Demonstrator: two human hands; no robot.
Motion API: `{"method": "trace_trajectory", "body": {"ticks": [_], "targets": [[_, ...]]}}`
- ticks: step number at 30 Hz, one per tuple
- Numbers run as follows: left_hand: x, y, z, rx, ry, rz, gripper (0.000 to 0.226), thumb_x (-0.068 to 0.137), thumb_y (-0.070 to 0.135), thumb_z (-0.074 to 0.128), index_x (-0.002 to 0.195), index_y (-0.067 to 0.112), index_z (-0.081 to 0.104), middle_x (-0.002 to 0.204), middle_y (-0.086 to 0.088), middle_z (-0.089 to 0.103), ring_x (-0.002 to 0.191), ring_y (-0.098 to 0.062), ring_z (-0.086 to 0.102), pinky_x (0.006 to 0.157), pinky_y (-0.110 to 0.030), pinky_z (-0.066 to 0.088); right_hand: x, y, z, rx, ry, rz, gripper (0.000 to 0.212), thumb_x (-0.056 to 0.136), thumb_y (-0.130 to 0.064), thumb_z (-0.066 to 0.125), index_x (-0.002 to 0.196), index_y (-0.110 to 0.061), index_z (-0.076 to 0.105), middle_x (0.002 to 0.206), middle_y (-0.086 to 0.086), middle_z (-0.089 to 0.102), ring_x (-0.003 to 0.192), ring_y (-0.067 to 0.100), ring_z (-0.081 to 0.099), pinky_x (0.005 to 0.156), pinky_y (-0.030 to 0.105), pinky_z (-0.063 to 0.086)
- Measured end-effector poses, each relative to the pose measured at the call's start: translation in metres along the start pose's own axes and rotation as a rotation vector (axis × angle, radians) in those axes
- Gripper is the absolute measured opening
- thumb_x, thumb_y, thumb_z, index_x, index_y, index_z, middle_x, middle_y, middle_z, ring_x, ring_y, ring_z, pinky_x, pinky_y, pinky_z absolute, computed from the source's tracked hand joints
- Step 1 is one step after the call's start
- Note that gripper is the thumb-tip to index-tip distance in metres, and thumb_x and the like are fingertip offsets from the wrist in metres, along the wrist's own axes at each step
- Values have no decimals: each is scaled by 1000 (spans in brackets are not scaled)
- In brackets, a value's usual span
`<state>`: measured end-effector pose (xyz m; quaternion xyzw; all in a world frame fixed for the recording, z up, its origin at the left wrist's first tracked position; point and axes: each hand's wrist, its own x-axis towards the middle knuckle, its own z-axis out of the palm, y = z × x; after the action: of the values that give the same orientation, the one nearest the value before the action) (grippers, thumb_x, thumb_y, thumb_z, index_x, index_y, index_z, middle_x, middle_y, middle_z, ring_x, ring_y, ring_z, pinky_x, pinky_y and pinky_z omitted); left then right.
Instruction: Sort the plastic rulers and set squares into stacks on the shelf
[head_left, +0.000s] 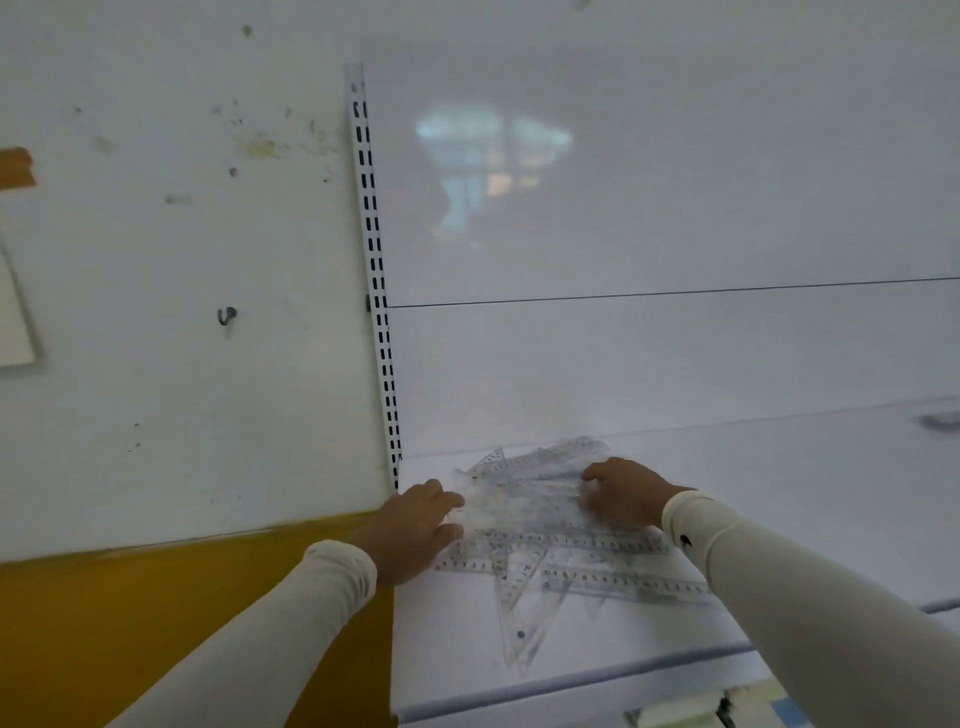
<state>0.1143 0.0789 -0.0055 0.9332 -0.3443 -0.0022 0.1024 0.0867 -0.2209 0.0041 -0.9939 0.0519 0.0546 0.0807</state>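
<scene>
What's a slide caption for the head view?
Both hands, left and right, on a jumbled pile of clear rulers and set squares on a white shelf.

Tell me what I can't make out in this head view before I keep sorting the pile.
- Pile of clear rulers and set squares: pieces overlap and blur, so their count and any stacks cannot be made out.
- Right hand: its fingers curl into the pile; which piece it grips is unclear.
- Left hand: transparent plastic blurs its fingers' contact.
- Grey object: cut off by the right edge.
</scene>
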Motion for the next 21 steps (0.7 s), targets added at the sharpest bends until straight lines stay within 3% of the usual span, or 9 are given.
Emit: {"method": "trace_trajectory", "body": {"ticks": [6, 12, 17, 21], "targets": [[-14, 0, -1, 58, -51, -56, 48, 99, 47, 40, 141, 24, 39, 126, -2, 43, 113, -18, 47, 92, -29, 37, 12, 2, -3, -27, -20, -33, 49, 90, -52, 53, 131, -25, 54, 135, 4, 51, 119, 26, 53, 103, 39, 42], [-17, 9, -1, 34, -55, -71, 48, 100, 45, 37, 144, 25, 36, 128, -2, 45, 115, -18, 48, 87, -24, 34, 11, 8, 1, 3, 60, -94, 40, 96, -46, 47, 125, -20, 55, 124, 3, 53, 111, 23, 54, 96, 34, 42], [-17, 9, 1, -9, -1, -52, 42, 99, 45, 41, 136, 24, 46, 121, 1, 49, 110, -15, 48, 87, -24, 35, 9, 9, -3, 74, 141, -148, 23, 96, -42, 47, 100, -20, 55, 95, -3, 59, 87, 20, 57, 76, 31, 42], [-11, 6, 2, -1, 19, 6, 43, 99, 46, 41, 134, 24, 47, 118, 2, 52, 108, -15, 49, 93, -30, 37, -3, 3, -11, 70, 179, -165, 27, 97, -43, 46, 104, -18, 56, 100, -3, 60, 88, 18, 57, 80, 32, 45]]}}
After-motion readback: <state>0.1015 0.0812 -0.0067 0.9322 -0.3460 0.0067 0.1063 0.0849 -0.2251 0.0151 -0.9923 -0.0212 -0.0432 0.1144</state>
